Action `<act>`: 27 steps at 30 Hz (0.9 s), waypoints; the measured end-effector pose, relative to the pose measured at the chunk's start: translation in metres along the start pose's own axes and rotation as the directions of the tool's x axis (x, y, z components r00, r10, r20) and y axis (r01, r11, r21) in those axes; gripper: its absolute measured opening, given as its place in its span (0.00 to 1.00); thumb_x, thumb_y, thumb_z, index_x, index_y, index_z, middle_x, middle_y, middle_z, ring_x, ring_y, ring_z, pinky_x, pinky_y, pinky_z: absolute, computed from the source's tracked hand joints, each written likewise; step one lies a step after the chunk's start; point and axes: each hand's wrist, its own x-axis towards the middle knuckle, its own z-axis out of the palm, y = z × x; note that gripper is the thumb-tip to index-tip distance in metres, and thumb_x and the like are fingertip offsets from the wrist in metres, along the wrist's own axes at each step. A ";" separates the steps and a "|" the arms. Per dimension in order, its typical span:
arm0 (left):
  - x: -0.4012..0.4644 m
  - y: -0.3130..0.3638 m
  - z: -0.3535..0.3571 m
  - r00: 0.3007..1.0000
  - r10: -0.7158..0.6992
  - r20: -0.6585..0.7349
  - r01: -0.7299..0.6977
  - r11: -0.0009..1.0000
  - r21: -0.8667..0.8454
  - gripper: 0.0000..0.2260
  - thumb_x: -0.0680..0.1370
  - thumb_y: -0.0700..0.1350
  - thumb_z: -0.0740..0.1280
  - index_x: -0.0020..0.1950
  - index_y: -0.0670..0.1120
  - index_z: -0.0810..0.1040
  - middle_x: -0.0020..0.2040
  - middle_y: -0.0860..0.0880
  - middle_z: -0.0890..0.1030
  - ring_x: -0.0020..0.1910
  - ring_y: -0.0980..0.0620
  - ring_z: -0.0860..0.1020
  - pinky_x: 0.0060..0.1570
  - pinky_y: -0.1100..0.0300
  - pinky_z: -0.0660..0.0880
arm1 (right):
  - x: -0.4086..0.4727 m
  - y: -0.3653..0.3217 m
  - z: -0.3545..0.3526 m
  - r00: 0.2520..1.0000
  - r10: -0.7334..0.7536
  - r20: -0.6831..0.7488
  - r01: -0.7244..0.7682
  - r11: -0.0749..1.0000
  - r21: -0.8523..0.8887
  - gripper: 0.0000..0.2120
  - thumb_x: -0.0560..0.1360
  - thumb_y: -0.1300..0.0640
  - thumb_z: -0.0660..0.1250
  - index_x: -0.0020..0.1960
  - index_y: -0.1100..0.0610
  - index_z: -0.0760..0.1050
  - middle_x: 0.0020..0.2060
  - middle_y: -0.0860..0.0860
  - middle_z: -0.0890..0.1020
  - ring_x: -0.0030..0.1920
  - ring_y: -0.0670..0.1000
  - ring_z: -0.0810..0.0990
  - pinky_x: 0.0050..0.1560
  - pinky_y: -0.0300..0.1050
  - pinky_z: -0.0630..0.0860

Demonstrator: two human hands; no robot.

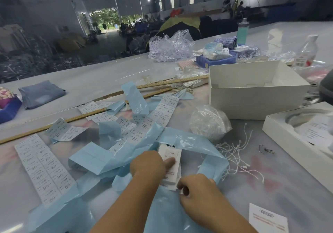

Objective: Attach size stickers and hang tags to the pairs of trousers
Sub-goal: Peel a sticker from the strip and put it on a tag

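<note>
A white hang tag (173,171) lies on the table among strips of blue backing paper (126,153). A size sticker (171,153) marked 1103# sits near its top. My left hand (149,164) presses the sticker with the index finger straight and the other fingers curled. My right hand (196,187) pinches the tag's lower edge. Sheets of size stickers (45,168) lie to the left. Loose white tag strings (236,153) lie to the right. A folded pair of blue trousers (41,94) rests at the far left.
An open white box (255,92) stands at the right, with a bag of strings (209,123) in front of it. Another white box (302,139) is at the right edge. Wooden rulers (86,113) cross the table. Plastic bags, a blue tray (214,61) and bottles stand farther back.
</note>
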 end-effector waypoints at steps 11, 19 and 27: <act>-0.001 -0.021 0.004 0.996 -0.016 -0.088 -0.015 0.939 -0.344 0.23 0.70 0.67 0.70 0.49 0.49 0.74 0.45 0.52 0.80 0.45 0.50 0.79 0.41 0.55 0.73 | -0.020 0.071 -0.022 0.881 0.279 -0.383 -0.304 0.953 -0.004 0.12 0.74 0.65 0.59 0.51 0.54 0.76 0.50 0.48 0.77 0.52 0.53 0.75 0.46 0.43 0.68; -0.012 -0.012 0.002 0.994 0.002 -0.112 -0.054 0.884 -0.465 0.20 0.69 0.58 0.76 0.34 0.49 0.68 0.30 0.51 0.74 0.32 0.53 0.77 0.30 0.58 0.64 | -0.014 0.079 -0.019 0.901 0.217 -0.377 -0.175 0.974 0.142 0.12 0.74 0.66 0.63 0.48 0.50 0.65 0.44 0.48 0.75 0.43 0.50 0.74 0.40 0.42 0.67; -0.036 0.011 0.007 0.948 0.185 -0.259 -0.168 0.982 0.088 0.25 0.74 0.66 0.62 0.62 0.49 0.76 0.59 0.48 0.76 0.59 0.46 0.75 0.55 0.52 0.73 | -0.012 0.077 -0.021 0.893 0.114 -0.436 -0.017 0.975 0.221 0.17 0.75 0.67 0.64 0.53 0.49 0.62 0.49 0.48 0.80 0.49 0.51 0.80 0.47 0.45 0.76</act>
